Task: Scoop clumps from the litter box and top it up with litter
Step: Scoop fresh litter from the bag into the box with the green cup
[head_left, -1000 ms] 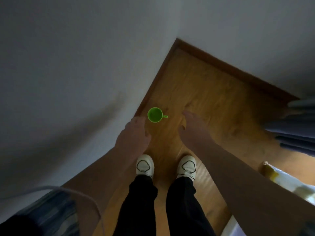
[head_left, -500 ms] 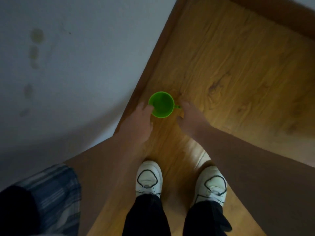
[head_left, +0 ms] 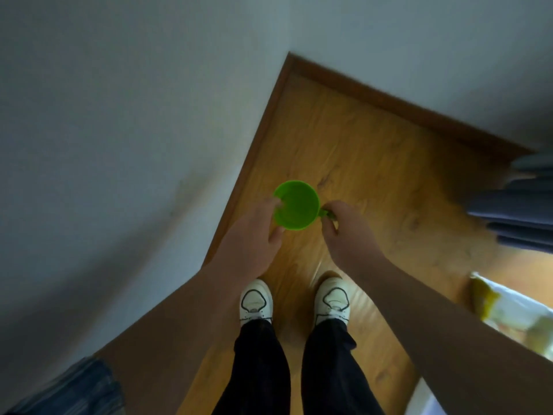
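Since a moment ago the green cup (head_left: 297,206) has been grasped: left hand (head_left: 254,238) grips its rim, right hand (head_left: 344,232) pinches its handle, over the floor (head_left: 374,163).

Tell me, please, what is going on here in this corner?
A person stands in a room corner on the wooden floor, holding a green cup with both hands. The left hand grips its wall, one finger over the rim; the right hand pinches the small handle. The cup looks empty. No litter box shows; a yellow and white bag lies at the right edge, so topping up has not visibly begun.
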Tool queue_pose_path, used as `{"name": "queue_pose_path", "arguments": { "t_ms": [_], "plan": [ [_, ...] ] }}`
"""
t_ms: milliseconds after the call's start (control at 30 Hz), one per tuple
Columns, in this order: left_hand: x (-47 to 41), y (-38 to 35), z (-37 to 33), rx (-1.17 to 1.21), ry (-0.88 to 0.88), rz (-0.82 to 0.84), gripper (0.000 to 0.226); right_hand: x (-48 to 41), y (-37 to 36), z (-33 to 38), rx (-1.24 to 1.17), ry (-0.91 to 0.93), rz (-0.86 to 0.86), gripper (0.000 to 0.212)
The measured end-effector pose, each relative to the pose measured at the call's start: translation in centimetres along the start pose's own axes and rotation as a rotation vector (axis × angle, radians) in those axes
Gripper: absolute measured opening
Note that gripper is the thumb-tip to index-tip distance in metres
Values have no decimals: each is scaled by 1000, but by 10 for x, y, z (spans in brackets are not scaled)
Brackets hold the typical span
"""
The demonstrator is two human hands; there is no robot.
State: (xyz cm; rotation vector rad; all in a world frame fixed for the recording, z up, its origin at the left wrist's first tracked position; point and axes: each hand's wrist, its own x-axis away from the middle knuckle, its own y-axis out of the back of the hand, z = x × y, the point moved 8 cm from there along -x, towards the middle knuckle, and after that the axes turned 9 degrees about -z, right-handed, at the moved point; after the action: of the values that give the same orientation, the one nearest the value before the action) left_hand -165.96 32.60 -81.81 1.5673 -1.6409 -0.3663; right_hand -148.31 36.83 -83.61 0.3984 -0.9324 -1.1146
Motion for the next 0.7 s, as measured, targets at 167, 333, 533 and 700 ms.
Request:
{"name": "queue_pose_path", "arguments": {
  "t_ms": [167, 333, 533, 700],
  "plan": [
    [49, 117, -156, 70, -156, 49, 52, 99, 169, 78, -70, -60, -64, 21],
    [115, 210, -327, 59, -390, 134, 59, 226, 330, 136, -81, -91, -297, 24],
    [204, 227, -474, -9, -581, 323, 82, 376, 431, 133, -209, -252, -549, 15],
    [257, 180, -543, -91, -697, 526, 81, 478, 469, 81, -331, -454, -783, 3]
  ]
}}
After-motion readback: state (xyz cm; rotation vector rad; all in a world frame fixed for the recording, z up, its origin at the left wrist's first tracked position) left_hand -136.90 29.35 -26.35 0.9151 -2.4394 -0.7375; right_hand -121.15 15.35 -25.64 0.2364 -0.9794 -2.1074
